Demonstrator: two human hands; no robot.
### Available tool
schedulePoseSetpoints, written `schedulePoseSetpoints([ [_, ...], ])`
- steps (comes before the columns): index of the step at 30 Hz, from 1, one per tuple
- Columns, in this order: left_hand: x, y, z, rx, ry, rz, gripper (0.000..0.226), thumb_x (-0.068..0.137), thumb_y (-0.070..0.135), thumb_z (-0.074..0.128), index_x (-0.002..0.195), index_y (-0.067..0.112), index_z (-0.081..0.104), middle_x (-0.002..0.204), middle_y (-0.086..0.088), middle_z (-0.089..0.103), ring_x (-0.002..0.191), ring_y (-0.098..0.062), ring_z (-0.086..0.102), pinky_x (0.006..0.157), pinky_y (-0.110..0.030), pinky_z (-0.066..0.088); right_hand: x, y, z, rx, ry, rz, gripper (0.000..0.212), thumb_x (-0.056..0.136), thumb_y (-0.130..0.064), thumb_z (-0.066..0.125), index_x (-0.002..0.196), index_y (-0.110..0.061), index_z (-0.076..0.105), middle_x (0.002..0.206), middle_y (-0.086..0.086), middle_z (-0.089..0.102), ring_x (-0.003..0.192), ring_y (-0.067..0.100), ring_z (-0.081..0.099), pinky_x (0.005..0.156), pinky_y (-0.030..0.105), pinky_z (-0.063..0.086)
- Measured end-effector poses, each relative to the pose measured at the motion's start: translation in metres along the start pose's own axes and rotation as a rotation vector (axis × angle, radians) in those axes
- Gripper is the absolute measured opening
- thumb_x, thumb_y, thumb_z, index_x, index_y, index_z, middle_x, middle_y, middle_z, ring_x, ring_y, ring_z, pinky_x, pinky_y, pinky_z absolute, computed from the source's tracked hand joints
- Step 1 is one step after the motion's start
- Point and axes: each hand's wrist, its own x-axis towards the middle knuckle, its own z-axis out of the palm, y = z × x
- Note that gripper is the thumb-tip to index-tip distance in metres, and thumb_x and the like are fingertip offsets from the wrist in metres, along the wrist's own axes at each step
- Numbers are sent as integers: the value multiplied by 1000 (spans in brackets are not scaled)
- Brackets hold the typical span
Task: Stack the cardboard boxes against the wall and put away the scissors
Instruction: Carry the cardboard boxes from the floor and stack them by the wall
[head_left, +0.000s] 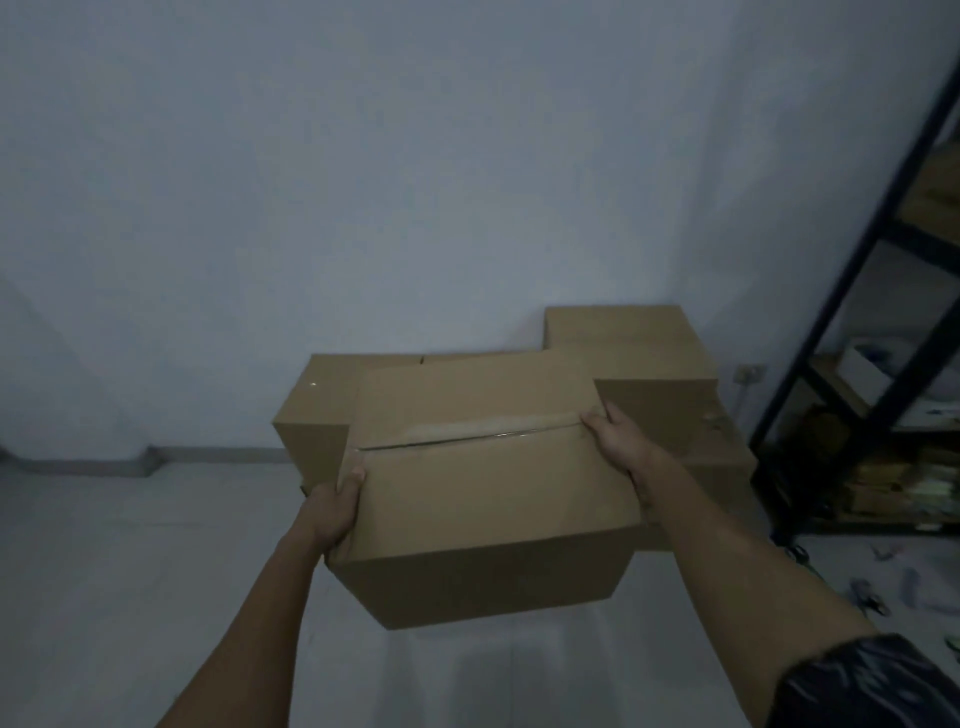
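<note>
Cardboard box (488, 488) hangs off the floor before the 2 boxes (623, 358) at the wall (415, 182), your left hand (332, 512) and right hand (618, 441) each with fingers wrapped over opposite edges, likely keeping it level for stacking.

Boxes, hands and shelving, counted

Three cardboard boxes: held box (483, 488), left box (317, 410), right box (634, 348). Two hands. One shelving rack (852, 291).
</note>
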Motion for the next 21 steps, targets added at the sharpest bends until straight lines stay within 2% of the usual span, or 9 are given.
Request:
schedulePoseSetpoints([
  [2, 29, 15, -10, 21, 26, 45, 74, 95, 57, 32, 136, -2, 49, 138, -28, 50, 126, -41, 49, 104, -43, 40, 29, -17, 11, -39, 13, -9, 43, 100, -35, 53, 137, -14, 53, 132, 9, 59, 119, 28, 57, 106, 41, 45],
  [4, 70, 30, -18, 33, 36, 54, 68, 99, 53, 30, 137, -1, 48, 138, -28, 49, 125, -42, 49, 102, -42, 40, 67, -34, 23, -58, 30, -20, 47, 100, -38, 51, 137, -9, 51, 134, 10, 56, 123, 29, 54, 106, 36, 42],
  [6, 108, 44, -26, 26, 35, 56, 72, 98, 55, 30, 134, -4, 50, 136, -29, 51, 122, -42, 51, 102, -46, 42, 101, -49, 32, -65, 34, -20, 49, 101, -39, 49, 137, -6, 51, 134, 11, 54, 123, 27, 52, 97, 27, 38],
  [9, 162, 63, -32, 38, 48, 44, 72, 99, 54, 30, 134, -6, 50, 137, -29, 50, 124, -41, 50, 104, -45, 40, 145, -72, 42, -93, 36, -46, 43, 101, -37, 49, 134, -9, 55, 131, 9, 56, 112, 20, 53, 89, 22, 34],
  [12, 214, 84, -35, 50, 48, 64, 67, 101, 48, 30, 131, -7, 52, 135, -31, 51, 125, -42, 50, 104, -44, 40, 197, -91, 48, -95, 27, -70, 40, 100, -30, 51, 135, -11, 56, 129, 4, 58, 107, 16, 52, 89, 22, 36],
  [16, 276, 106, -33, 70, 61, 79, 62, 102, 44, 31, 132, -6, 53, 136, -32, 49, 129, -41, 46, 104, -39, 36, 247, -105, 55, -105, 18, -33, 43, 98, -27, 53, 139, -14, 52, 128, 1, 57, 108, 19, 53, 88, 27, 40],
  [19, 325, 120, -28, 100, 8, 73, 67, 100, 50, 31, 133, -4, 53, 137, -31, 49, 129, -40, 46, 104, -39, 36, 285, -105, 58, -142, 43, -10, 42, 98, -23, 52, 138, -12, 52, 132, 5, 58, 110, 22, 55, 87, 27, 40],
  [21, 364, 127, -24, 94, -40, 82, 71, 98, 55, 32, 133, -3, 53, 136, -29, 51, 128, -39, 48, 101, -37, 38, 312, -105, 60, -173, 73, 12, 39, 98, -20, 52, 136, -9, 52, 124, 4, 58, 108, 22, 55, 85, 25, 37],
])
